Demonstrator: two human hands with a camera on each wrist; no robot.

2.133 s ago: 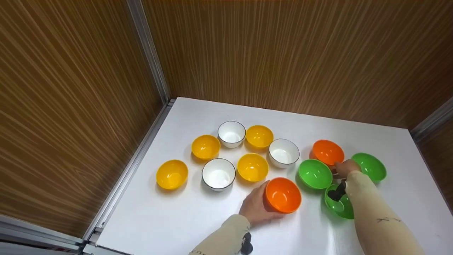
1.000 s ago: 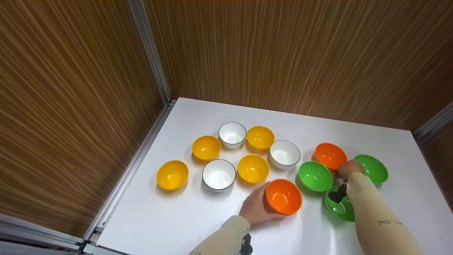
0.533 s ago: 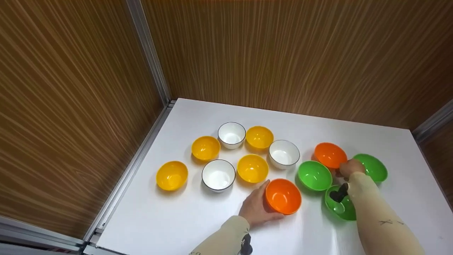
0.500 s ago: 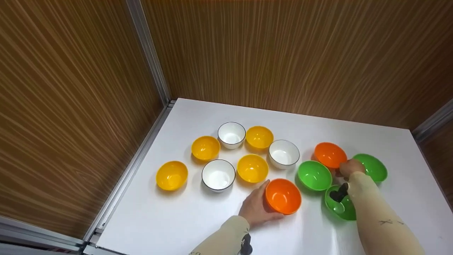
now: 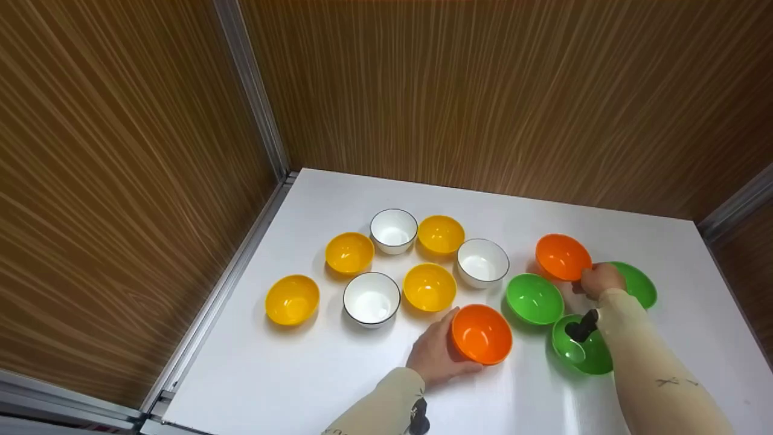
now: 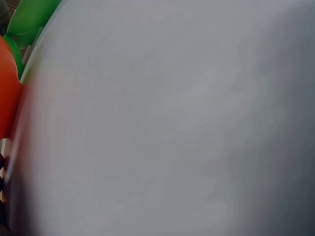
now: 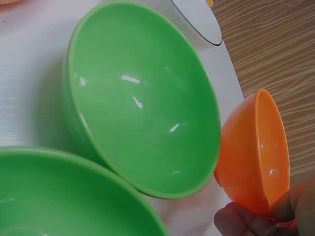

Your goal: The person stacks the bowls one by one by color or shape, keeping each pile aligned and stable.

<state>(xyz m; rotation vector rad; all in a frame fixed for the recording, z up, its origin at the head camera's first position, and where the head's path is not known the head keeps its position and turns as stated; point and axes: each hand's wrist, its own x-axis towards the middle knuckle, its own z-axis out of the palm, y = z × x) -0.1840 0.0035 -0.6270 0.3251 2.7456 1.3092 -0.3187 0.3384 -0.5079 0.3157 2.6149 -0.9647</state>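
Observation:
My left hand (image 5: 433, 357) grips the near orange bowl (image 5: 482, 334) from its left side, thumb along the front and fingers behind. In the left wrist view just a strip of that bowl (image 6: 7, 93) shows at the left edge. At the right, my right hand (image 5: 603, 280) pinches the rim of the far orange bowl (image 5: 563, 257) between thumb and fingers. The right wrist view shows this orange bowl (image 7: 251, 152) tilted beside a green bowl (image 7: 147, 98). Below the right hand lies another green bowl (image 5: 583, 347), partly covered by the sleeve; a third green bowl (image 5: 641, 285) is half hidden behind the hand.
Left of the hands, several yellow bowls (image 5: 292, 300) and white dark-rimmed bowls (image 5: 372, 299) stand upright on the white table (image 5: 253, 368). The middle green bowl (image 5: 534, 299) sits between the two orange ones. Wood-grain panels (image 5: 453, 90) wall the table's back and left.
The right hand and its orange bowl have shifted slightly toward the back over the last half second, and the bowl tilts a little more. The left hand and its bowl stay in place.

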